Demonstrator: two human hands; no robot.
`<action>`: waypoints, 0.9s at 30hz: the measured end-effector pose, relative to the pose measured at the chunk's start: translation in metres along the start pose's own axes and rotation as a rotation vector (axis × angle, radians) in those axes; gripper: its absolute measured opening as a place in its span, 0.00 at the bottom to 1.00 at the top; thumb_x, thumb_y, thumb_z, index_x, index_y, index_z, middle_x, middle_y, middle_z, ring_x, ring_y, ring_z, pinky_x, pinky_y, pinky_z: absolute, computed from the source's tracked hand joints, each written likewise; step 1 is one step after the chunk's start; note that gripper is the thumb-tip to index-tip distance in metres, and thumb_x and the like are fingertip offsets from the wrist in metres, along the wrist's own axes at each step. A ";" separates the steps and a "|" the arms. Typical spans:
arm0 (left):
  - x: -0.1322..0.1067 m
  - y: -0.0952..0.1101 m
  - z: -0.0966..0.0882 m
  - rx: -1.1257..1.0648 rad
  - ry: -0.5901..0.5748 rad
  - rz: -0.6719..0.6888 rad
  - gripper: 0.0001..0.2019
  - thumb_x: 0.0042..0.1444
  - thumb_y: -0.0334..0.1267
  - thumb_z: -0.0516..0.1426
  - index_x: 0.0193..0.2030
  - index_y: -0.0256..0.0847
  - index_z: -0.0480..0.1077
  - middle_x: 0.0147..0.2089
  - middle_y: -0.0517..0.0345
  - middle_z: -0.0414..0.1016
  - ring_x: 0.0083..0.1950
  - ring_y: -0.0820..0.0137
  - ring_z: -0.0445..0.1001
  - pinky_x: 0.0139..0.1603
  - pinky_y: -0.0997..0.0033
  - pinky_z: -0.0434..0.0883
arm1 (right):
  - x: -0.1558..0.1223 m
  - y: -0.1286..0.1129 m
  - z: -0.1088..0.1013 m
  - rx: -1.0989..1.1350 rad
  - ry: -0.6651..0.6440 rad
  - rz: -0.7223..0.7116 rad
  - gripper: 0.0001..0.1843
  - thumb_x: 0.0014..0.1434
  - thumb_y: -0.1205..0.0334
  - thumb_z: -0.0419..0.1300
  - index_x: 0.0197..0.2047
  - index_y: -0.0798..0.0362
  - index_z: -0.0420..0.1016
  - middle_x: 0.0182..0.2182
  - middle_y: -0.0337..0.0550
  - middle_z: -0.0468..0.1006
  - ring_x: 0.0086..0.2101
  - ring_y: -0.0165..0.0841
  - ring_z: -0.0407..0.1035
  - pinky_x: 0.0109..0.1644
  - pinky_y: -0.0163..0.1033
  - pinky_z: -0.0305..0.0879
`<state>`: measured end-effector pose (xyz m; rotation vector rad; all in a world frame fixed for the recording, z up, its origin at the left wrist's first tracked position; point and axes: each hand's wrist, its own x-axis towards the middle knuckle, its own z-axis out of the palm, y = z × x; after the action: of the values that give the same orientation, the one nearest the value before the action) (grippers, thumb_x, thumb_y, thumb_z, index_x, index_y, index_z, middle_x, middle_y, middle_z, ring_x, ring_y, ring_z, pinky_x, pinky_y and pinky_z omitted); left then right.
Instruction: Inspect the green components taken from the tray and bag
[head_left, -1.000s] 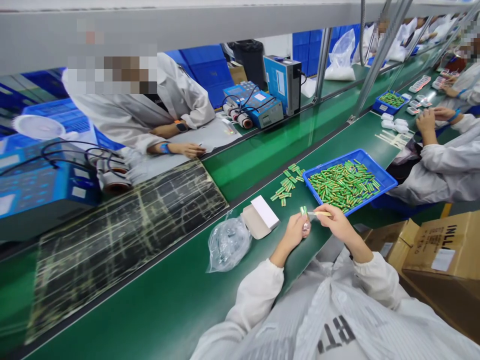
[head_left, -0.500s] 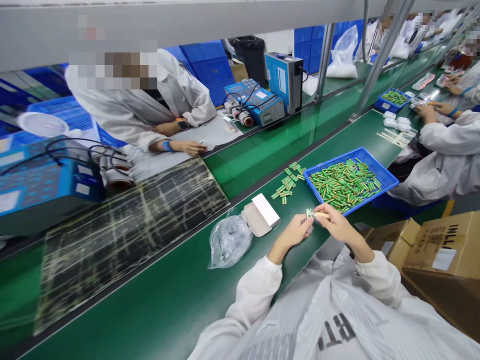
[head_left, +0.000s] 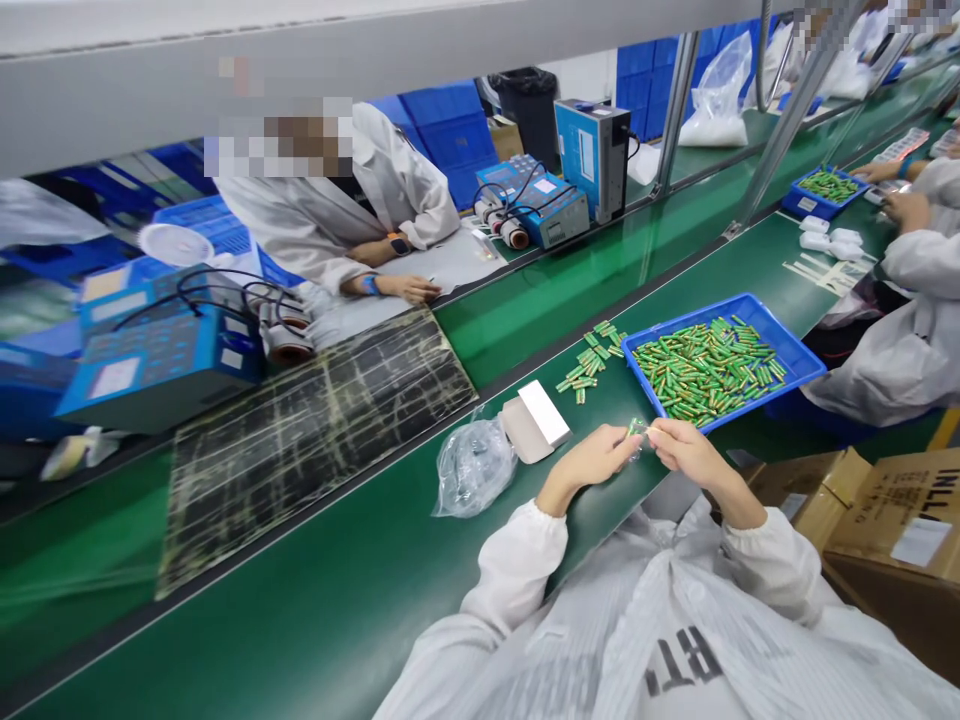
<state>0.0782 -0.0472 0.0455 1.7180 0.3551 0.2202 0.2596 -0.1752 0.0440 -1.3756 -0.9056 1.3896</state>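
Observation:
My left hand is closed on a small clear plastic wrapper with green showing in it, like the small green batteries nearby. Opposite it, my right hand pinches at the wrapper's right end; whatever lies between its fingertips is mostly hidden. Both hands are just above the near edge of the green belt. Behind them stands a blue tray heaped with green batteries. Several more loose batteries lie in a cluster left of the tray.
An opened white carton and a crumpled clear bag lie left of my hands. Brown cardboard boxes stand at my right. Across the belt, a co-worker sits between blue instruments. White plastic parts lie farther up the belt.
The view has shifted, so the scene sits farther right. My right fingers have closed in on the wrapper, and the tan strip seen in them earlier is now almost wholly hidden.

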 end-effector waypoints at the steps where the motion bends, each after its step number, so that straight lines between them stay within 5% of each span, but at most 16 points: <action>1: 0.001 0.003 -0.002 0.018 -0.013 0.003 0.27 0.71 0.57 0.52 0.24 0.41 0.65 0.19 0.60 0.68 0.22 0.72 0.63 0.27 0.72 0.59 | -0.001 -0.001 -0.003 0.004 -0.008 0.010 0.27 0.64 0.34 0.63 0.32 0.50 0.67 0.16 0.25 0.52 0.17 0.24 0.45 0.21 0.33 0.40; 8: 0.011 0.012 0.000 0.048 -0.121 -0.032 0.26 0.70 0.56 0.52 0.25 0.42 0.66 0.19 0.61 0.68 0.21 0.72 0.63 0.27 0.71 0.59 | -0.002 -0.007 0.001 0.153 0.111 0.008 0.26 0.58 0.38 0.70 0.30 0.50 0.65 0.15 0.25 0.51 0.16 0.22 0.43 0.20 0.33 0.37; 14: 0.008 0.011 0.028 0.122 -0.430 -0.009 0.25 0.68 0.56 0.54 0.24 0.42 0.65 0.21 0.62 0.67 0.23 0.74 0.61 0.27 0.71 0.58 | 0.003 -0.059 -0.063 0.377 0.734 -0.524 0.30 0.62 0.43 0.68 0.28 0.48 0.51 0.18 0.25 0.45 0.17 0.23 0.38 0.19 0.31 0.41; 17: 0.017 0.011 0.029 0.059 -0.384 -0.101 0.27 0.72 0.56 0.47 0.26 0.41 0.64 0.22 0.61 0.69 0.26 0.74 0.66 0.32 0.73 0.64 | 0.000 -0.057 -0.071 0.295 0.597 -0.486 0.27 0.65 0.46 0.68 0.29 0.48 0.55 0.20 0.26 0.49 0.17 0.22 0.43 0.19 0.30 0.42; 20: 0.035 0.012 0.022 0.001 -0.335 -0.079 0.28 0.71 0.59 0.47 0.27 0.41 0.63 0.22 0.62 0.67 0.25 0.74 0.65 0.32 0.73 0.65 | -0.003 -0.030 -0.051 0.171 0.283 -0.243 0.26 0.65 0.41 0.68 0.32 0.49 0.61 0.21 0.29 0.59 0.18 0.23 0.49 0.20 0.30 0.44; 22: 0.048 0.014 0.022 -0.063 -0.351 -0.080 0.28 0.70 0.61 0.47 0.27 0.42 0.61 0.22 0.63 0.64 0.24 0.75 0.62 0.29 0.72 0.63 | -0.003 -0.014 -0.037 0.168 0.186 -0.155 0.26 0.63 0.41 0.69 0.33 0.48 0.60 0.21 0.28 0.60 0.18 0.22 0.48 0.20 0.30 0.44; 27: 0.071 0.021 0.032 0.125 -0.179 0.001 0.25 0.69 0.59 0.50 0.29 0.40 0.64 0.23 0.64 0.63 0.26 0.74 0.61 0.30 0.72 0.59 | -0.004 -0.005 -0.033 0.228 0.374 -0.197 0.25 0.61 0.47 0.70 0.35 0.46 0.56 0.20 0.24 0.56 0.17 0.23 0.46 0.19 0.30 0.42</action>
<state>0.1573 -0.0546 0.0568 1.8450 0.2403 0.0448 0.2928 -0.1815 0.0470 -1.2771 -0.5967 1.0082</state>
